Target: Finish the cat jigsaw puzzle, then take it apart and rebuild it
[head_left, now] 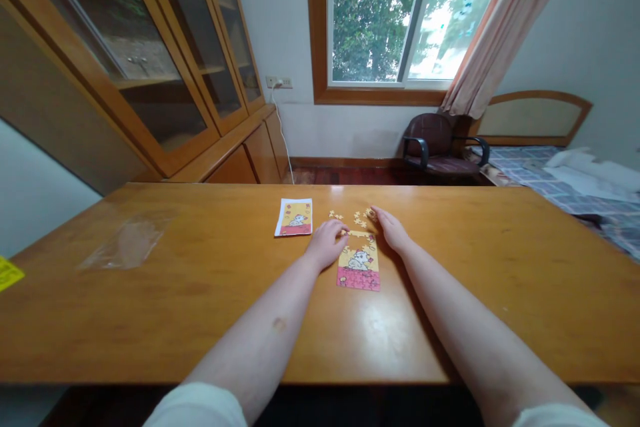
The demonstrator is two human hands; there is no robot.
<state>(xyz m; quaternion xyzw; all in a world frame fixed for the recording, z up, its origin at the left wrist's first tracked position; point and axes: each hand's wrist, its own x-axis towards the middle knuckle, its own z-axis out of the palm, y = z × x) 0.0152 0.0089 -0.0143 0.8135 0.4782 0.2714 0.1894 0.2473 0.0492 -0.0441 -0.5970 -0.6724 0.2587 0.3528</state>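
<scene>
A partly assembled jigsaw puzzle (pixel 359 279) lies flat on the table, with a white cartoon animal on yellow above a pink band. Gaps show in its upper part. My left hand (pixel 327 243) is at its upper left corner, fingers bent and closed around a small yellow puzzle piece, mostly hidden by the fingertips. Beyond the top edge lie several loose puzzle pieces (pixel 358 219). My right hand (pixel 393 229) rests to the right of the puzzle, fingers stretched out and touching the rightmost loose pieces. Left of the puzzle is a reference picture card (pixel 295 228) with the same design.
The wooden table (pixel 210 320) spreads wide around the puzzle. A crumpled clear plastic bag (pixel 127 243) lies on its left part, with a yellow label (pixel 9 273) at the far left. Behind stand a glass-door cabinet (pixel 235 123), an office chair (pixel 440 147) and a bed (pixel 540 167).
</scene>
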